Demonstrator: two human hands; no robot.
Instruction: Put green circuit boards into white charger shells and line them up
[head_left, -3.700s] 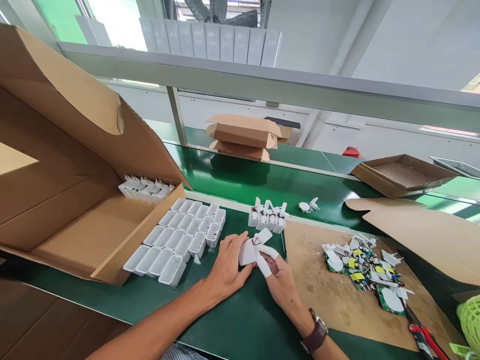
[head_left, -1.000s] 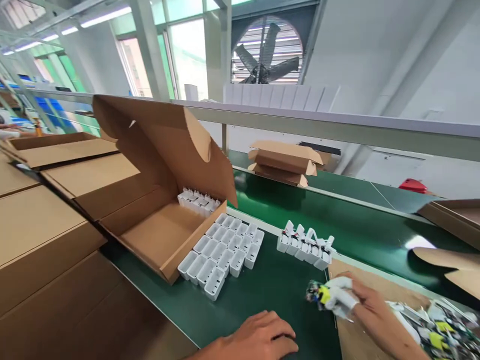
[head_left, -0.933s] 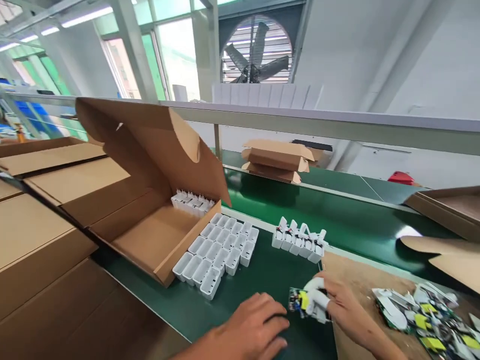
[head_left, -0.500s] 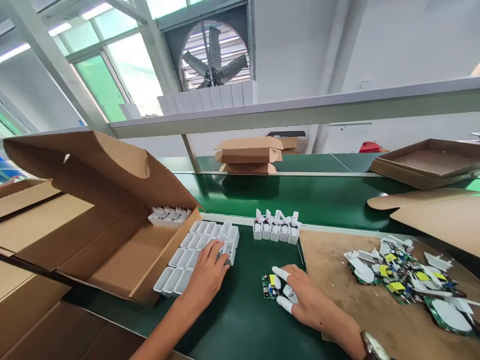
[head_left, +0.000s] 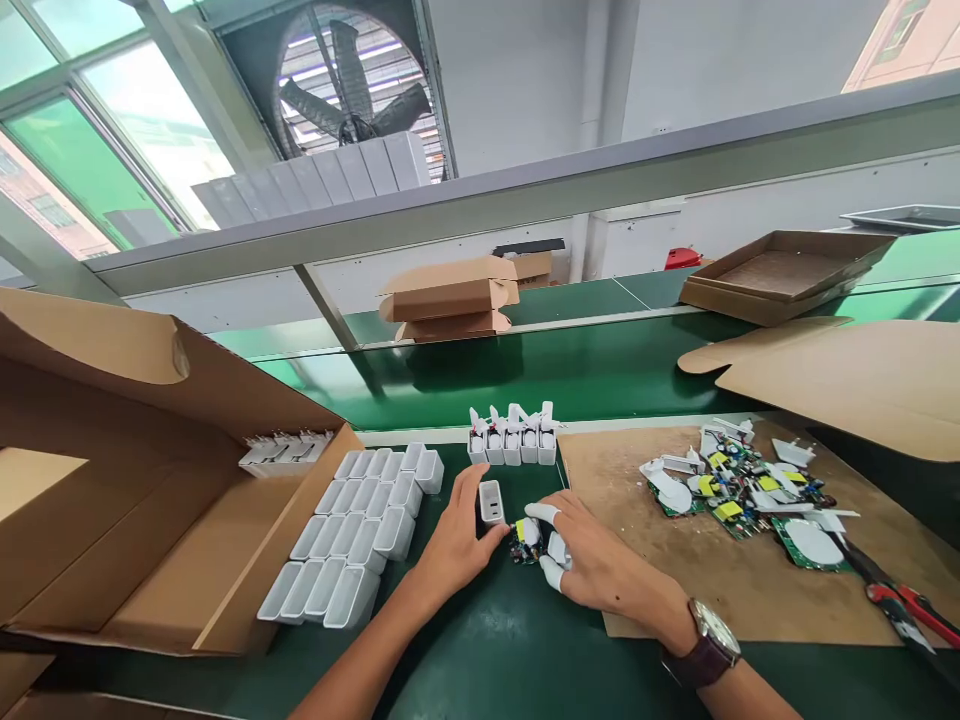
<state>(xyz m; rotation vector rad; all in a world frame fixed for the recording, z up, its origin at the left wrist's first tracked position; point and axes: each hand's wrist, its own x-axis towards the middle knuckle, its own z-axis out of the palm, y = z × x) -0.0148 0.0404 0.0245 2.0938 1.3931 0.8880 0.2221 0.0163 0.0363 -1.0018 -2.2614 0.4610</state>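
My left hand (head_left: 454, 540) is closed around a white charger shell (head_left: 491, 501), its open end facing me. My right hand (head_left: 592, 560), with white finger cots on some fingertips, pinches a small circuit board (head_left: 523, 537) with a yellow part, right next to the shell. Both hands hover just above the green table (head_left: 525, 640). Rows of empty white shells (head_left: 360, 520) lie to the left of my left hand. A short row of assembled shells (head_left: 512, 440) stands just beyond my hands.
An open cardboard box (head_left: 150, 480) with a few white chargers (head_left: 281, 455) fills the left. A cardboard sheet (head_left: 675, 540) on the right carries a pile of circuit boards (head_left: 739, 490). Red-handled pliers (head_left: 900, 600) lie at far right. Folded boxes (head_left: 450, 295) and a tray (head_left: 780, 275) sit beyond.
My left hand has taken one white shell from the rows and brought it to the centre. My right hand has lifted the circuit board off the table to meet it.
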